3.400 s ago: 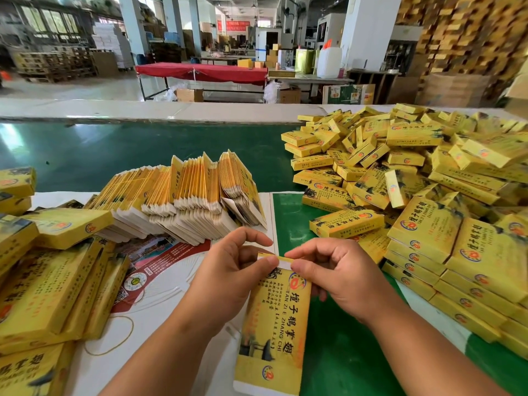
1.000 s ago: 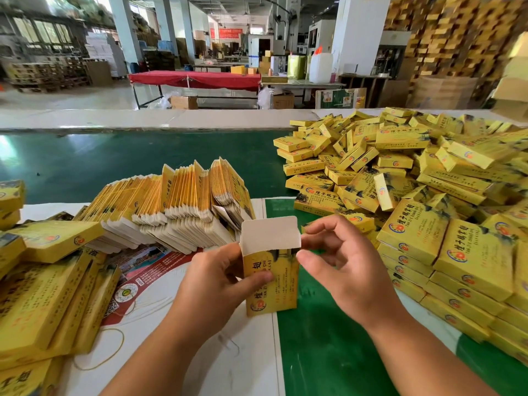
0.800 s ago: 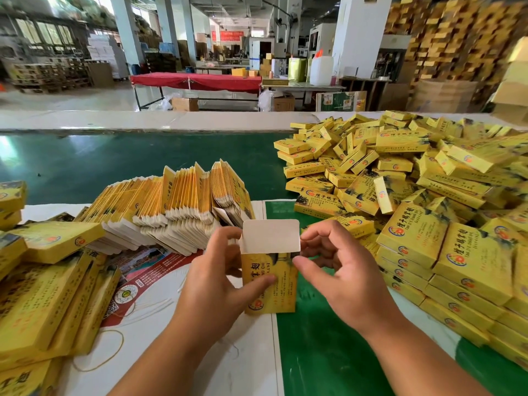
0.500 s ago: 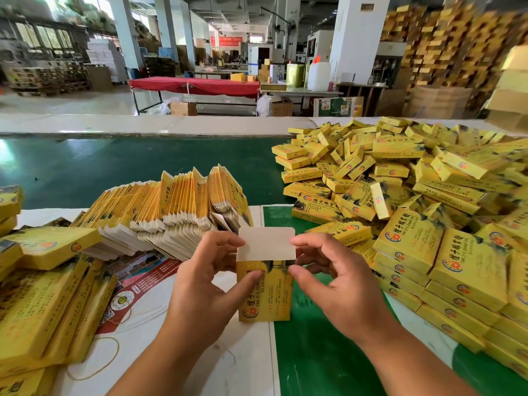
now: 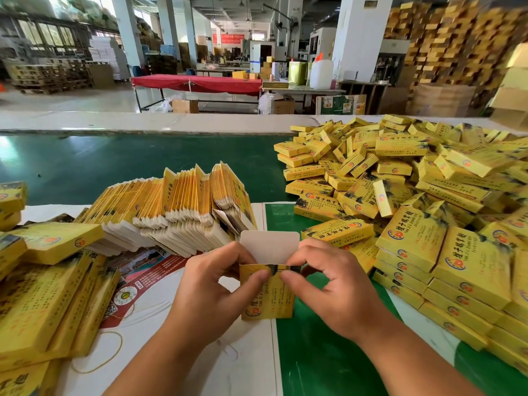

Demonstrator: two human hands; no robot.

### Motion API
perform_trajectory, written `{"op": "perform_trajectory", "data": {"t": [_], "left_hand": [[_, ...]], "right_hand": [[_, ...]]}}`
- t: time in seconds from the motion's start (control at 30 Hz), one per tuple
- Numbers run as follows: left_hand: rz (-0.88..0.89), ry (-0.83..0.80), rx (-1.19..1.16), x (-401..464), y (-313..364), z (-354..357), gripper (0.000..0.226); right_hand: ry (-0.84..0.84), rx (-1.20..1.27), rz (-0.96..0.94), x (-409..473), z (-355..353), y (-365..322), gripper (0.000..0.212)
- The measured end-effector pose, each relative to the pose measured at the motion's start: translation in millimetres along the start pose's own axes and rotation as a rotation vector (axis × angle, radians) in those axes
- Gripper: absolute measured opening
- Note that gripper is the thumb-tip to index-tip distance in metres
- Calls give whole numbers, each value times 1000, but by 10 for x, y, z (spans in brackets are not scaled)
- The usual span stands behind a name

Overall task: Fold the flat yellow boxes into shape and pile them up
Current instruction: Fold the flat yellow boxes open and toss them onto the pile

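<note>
- Head view: the yellow box (image 5: 267,292) stood upright between the two hands, near centre, straddling the seam between the white sheet (image 5: 200,364) and the green mat (image 5: 323,355). Its long axis ran near-to-far, tilted up toward the camera, with the open end at the top.
- The white top flap (image 5: 270,246) stood up above the box mouth, unfolded, on the far side of the fingers.
- The left hand (image 5: 213,292) pinched the box's upper left edge, thumb on the near face and fingers curled over the corner.
- The right hand (image 5: 324,290) pinched the upper right edge the same way; its thumb nearly met the left thumb on the near face. Both hands were equally near; neither had to reach.
- Judgement: the side tabs looked to be going in, so the next move turned on the flap's hinge lying far of the thumbs; it would fold toward the person and tuck down.
- No true container showed. The heap of folded boxes (image 5: 414,195) lay right and far, well within the right hand's reach.
- The flat blanks (image 5: 171,212) were fanned on edge just far-left of the hands; more yellow stacks (image 5: 43,295) lay at the left.
</note>
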State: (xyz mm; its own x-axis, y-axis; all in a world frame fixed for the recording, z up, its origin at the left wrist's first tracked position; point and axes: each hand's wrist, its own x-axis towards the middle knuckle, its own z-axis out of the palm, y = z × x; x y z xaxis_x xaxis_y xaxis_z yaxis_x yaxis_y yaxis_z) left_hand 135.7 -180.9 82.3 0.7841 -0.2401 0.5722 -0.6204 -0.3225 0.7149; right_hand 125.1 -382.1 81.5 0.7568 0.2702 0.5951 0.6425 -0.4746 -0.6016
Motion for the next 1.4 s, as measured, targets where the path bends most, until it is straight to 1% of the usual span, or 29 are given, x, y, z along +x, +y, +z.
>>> {"op": "perform_trajectory", "data": {"t": [0.13,0.2,0.23,0.27,0.37,0.4,0.43,0.5,0.6,0.67,0.73,0.83,0.9,1.0,1.1,1.3,1.4], "left_hand": [[6,16,15,-4,-1,-9,23],[-9,24,-2,-13,-13,0,14],[-32,24,-40,-21,-16,9,10],[-60,22,-92,-29,-9,15,15],[-115,-4,-209,-41,-1,14,46],[-130,-17,-226,-39,-6,7,54],[-144,-28,-236,-34,-10,-1,58],[-149,-51,-228,-25,-16,-20,56],[-113,-50,-177,-19,-7,-28,36],[-71,-37,-145,-17,-7,-26,24],[-41,-23,-117,-11,-24,-25,17],[-62,-16,-146,-4,-34,-33,12],[-66,-25,-185,-6,-35,-46,11],[-63,-32,-238,-6,-9,-62,18],[-91,-21,-225,3,6,-66,16],[-135,-34,-204,3,-27,-64,14],[-150,-17,-219,12,-29,-57,18]], "right_hand": [[19,6,25,-15,1,-4,20],[60,37,62,-33,8,-9,18],[87,67,84,-44,14,-12,21],[109,99,100,-50,24,-15,29],[115,158,142,-55,46,-2,57],[108,164,149,-54,43,5,64],[99,163,146,-53,34,12,67],[83,152,119,-41,18,-1,60],[75,159,84,-30,4,-37,48],[61,160,103,-28,-6,-42,37],[59,148,130,-30,-19,-30,27],[69,164,136,-41,-26,-23,24],[66,173,124,-48,-28,-33,23],[72,190,105,-52,-25,-53,25],[92,195,107,-38,-10,-63,26],[107,131,112,-22,12,-65,14],[121,84,67,-7,17,-74,10]]}}
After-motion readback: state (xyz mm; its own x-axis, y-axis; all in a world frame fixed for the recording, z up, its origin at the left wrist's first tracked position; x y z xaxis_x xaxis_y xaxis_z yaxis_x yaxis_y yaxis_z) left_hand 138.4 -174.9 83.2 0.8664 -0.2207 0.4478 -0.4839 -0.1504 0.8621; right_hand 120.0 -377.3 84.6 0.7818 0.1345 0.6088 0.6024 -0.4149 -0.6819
